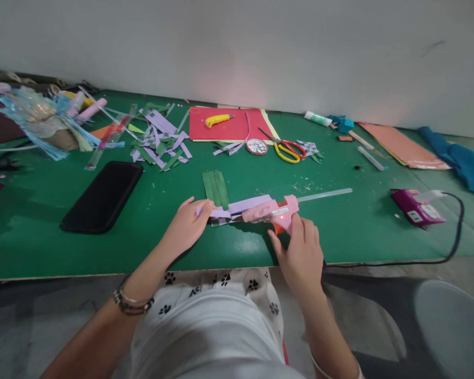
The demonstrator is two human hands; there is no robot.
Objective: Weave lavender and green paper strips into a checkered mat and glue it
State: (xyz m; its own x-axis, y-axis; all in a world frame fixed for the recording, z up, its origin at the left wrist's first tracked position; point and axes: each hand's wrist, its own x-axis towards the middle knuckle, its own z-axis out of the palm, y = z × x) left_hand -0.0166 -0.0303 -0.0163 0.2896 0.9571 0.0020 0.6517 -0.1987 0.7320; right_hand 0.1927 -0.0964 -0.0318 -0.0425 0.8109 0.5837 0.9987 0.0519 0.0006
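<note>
My right hand (303,251) is wrapped round the handle of a pink hot glue gun (286,210), whose nozzle points left and whose clear glue stick sticks out behind. A small light glows on its side. My left hand (190,223) pinches the end of a lilac paper strip (220,212). The nozzle tip is at the strips, just right of my left fingers; whether it touches them I cannot tell. Green paper strips (215,188) lie side by side under and beyond the lilac ones, partly woven with them. Another lilac strip (253,202) lies behind the gun.
A black phone (102,197) lies at left. Behind are a pile of paper strips (161,137), red paper (199,129) with a yellow cutter (219,120), and scissors (288,149). A purple power adapter (417,208) stands right, its black cord (456,242) running along the table's front edge.
</note>
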